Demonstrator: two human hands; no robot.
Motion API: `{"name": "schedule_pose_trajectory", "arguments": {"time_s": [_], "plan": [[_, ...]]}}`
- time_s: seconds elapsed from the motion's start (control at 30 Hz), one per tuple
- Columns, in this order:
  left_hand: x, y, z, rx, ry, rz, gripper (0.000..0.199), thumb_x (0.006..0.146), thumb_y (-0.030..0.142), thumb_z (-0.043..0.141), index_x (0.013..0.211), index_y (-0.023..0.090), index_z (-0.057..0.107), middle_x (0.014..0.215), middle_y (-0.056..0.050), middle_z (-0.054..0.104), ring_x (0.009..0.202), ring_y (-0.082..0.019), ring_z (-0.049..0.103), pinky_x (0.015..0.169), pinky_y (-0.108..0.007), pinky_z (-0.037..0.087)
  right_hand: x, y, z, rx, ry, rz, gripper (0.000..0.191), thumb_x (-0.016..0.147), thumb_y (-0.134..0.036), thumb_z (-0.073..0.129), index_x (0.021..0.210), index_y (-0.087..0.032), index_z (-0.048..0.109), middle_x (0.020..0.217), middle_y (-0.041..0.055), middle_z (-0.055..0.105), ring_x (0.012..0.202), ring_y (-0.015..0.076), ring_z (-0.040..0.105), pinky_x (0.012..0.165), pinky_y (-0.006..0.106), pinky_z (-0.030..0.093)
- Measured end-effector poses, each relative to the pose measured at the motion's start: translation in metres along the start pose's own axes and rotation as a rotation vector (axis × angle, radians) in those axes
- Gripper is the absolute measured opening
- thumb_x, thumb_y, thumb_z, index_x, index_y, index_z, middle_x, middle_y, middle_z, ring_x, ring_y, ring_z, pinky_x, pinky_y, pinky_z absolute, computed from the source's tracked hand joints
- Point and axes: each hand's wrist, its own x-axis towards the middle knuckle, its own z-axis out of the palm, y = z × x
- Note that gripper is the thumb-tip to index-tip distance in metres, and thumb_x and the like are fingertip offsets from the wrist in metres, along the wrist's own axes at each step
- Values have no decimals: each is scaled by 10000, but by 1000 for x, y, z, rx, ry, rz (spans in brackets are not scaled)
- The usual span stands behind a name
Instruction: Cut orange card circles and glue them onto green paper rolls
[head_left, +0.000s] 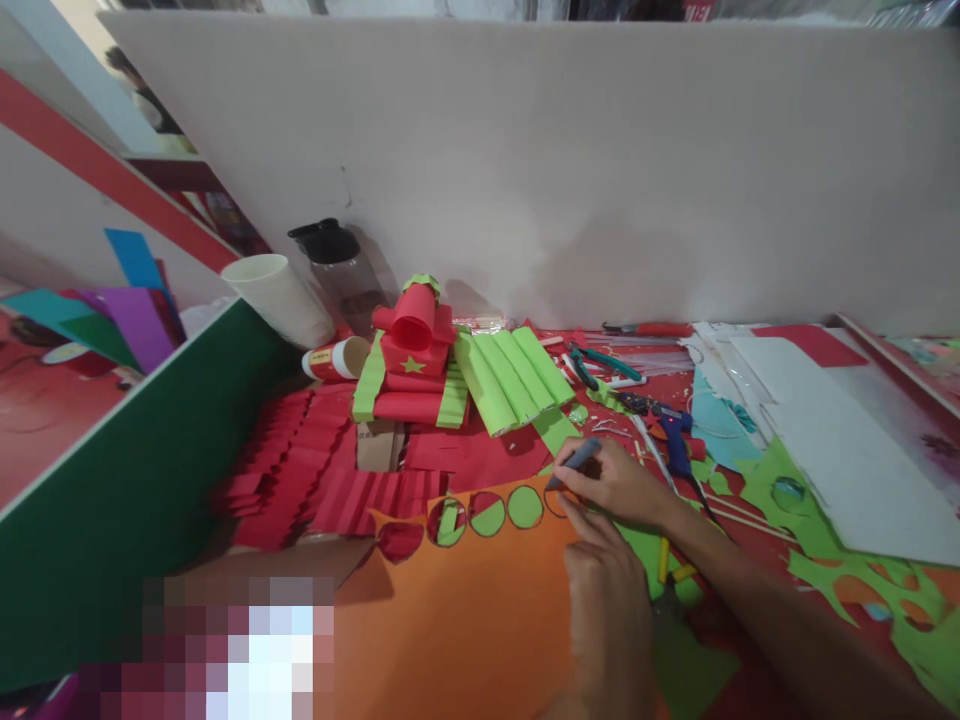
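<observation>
Pinching marker [581,456] (grey), right grip [616,480] closed, left grip [611,580] touching orange paper [465,610]

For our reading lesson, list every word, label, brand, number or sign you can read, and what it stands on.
No word, brand or number is legible.
Yellow-green star: a plain symbol on the red paper model.
Too small: print on the paper cup lying sideways.
Too blurred: dark print on the brown cardboard.
Blurred, cut off: white marks on the red patch at the top edge.
</observation>
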Motion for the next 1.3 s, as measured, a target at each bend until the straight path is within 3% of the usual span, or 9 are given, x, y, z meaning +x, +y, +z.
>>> {"name": "schedule_pose_trajectory", "arguments": {"time_s": [0.1, 0.23, 0.4, 0.53, 0.7, 0.87, 0.97, 1.3], "plan": [[0, 0, 0, 19, -11, 11, 478, 879, 166, 530, 1339, 49, 579, 1274, -333, 591, 527, -145, 577, 489, -248, 358, 0, 0, 0, -15, -30, -1, 131, 889, -310, 577, 838, -201, 628, 709, -24, 600, 642, 130, 550, 592, 239, 423], [0, 0, 0, 15, -12, 25, 479, 881, 169, 523, 1334, 24, 575, 1263, -348, 589, 529, -151, 580, 487, -249, 358, 1, 1, 1, -2, 58, -6, 173, 907, -318, 549, 796, -195, 600, 693, -25, 575, 615, 121, 529, 577, 242, 414], [-1, -1, 0, 10, -8, 29, 491, 881, 194, 539, 1332, 1, 569, 1257, -361, 585, 539, -156, 586, 485, -250, 365, 1, 2, 1, -2, 22, 1, 147, 904, -308, 561, 828, -193, 611, 692, -27, 570, 612, 120, 534, 569, 239, 414], [-1, -1, 1, 0, 4, 18, 471, 887, 176, 530, 1330, 22, 579, 1261, -343, 594, 535, -145, 576, 489, -248, 370, 1, 2, 0, -15, 81, -17, 177, 908, -300, 546, 772, -192, 582, 675, -29, 547, 608, 119, 517, 573, 242, 411], [-2, 3, 12, -105, 53, -30, 504, 871, 174, 565, 1361, 56, 561, 1304, -335, 569, 599, -173, 600, 519, -268, 387, 0, 2, 1, 5, 0, -4, 132, 894, -300, 571, 826, -195, 615, 694, -27, 571, 624, 123, 533, 570, 237, 412], [-5, 7, 27, -175, 86, -55, 528, 856, 196, 596, 1376, 113, 561, 1316, -304, 579, 672, -221, 632, 553, -297, 420, 2, 4, 2, -18, 111, -42, 184, 906, -291, 549, 753, -192, 577, 662, -36, 524, 605, 116, 494, 565, 236, 397], [-5, 7, 28, -174, 91, -46, 516, 858, 205, 593, 1366, 115, 573, 1296, -303, 595, 659, -226, 636, 545, -304, 427, 1, 5, 2, -4, 71, -36, 158, 901, -297, 560, 792, -191, 602, 691, -29, 551, 619, 119, 512, 568, 235, 407], [-2, 3, 20, -287, -44, -38, 502, 897, 236, 538, 1389, 135, 554, 1302, -294, 596, 707, -261, 663, 566, -336, 455, 2, 8, 2, -29, 119, -55, 172, 903, -284, 548, 760, -192, 577, 667, -33, 525, 601, 116, 484, 557, 237, 393]]}}
